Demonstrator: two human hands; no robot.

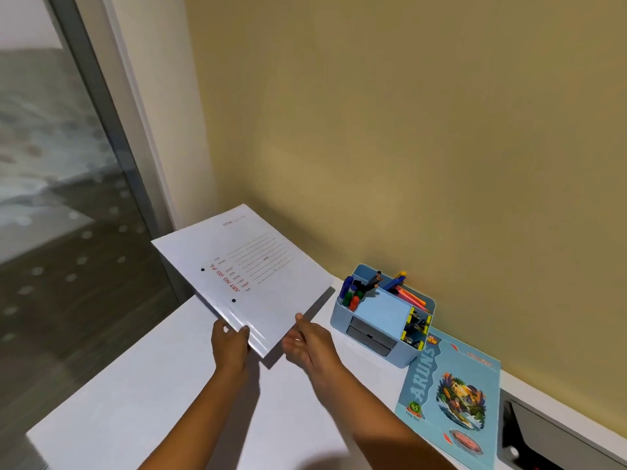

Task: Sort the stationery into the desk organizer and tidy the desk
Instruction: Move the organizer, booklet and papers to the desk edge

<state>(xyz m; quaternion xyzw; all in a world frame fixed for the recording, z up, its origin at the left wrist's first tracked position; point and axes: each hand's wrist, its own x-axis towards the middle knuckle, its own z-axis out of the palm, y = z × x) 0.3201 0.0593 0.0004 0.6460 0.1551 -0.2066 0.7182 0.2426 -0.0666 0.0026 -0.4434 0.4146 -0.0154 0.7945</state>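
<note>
A white file folder (251,276) with red print and two black rivets hangs tilted above the white desk (142,395), near its far left corner. My left hand (230,344) grips the folder's near left edge, thumb on top. My right hand (307,344) pinches its near right edge, thumb on top. A light blue desk organizer (380,320) stands by the wall to the right, filled with markers, pens, pink pencils and a blue notepad; binder clips sit in its right slot.
A blue notebook (451,398) with a colourful cover lies flat on the desk right of the organizer. A dark object (529,435) sits at the right edge. A glass pane with a grey frame (98,96) borders the desk on the left, and a yellow wall runs behind.
</note>
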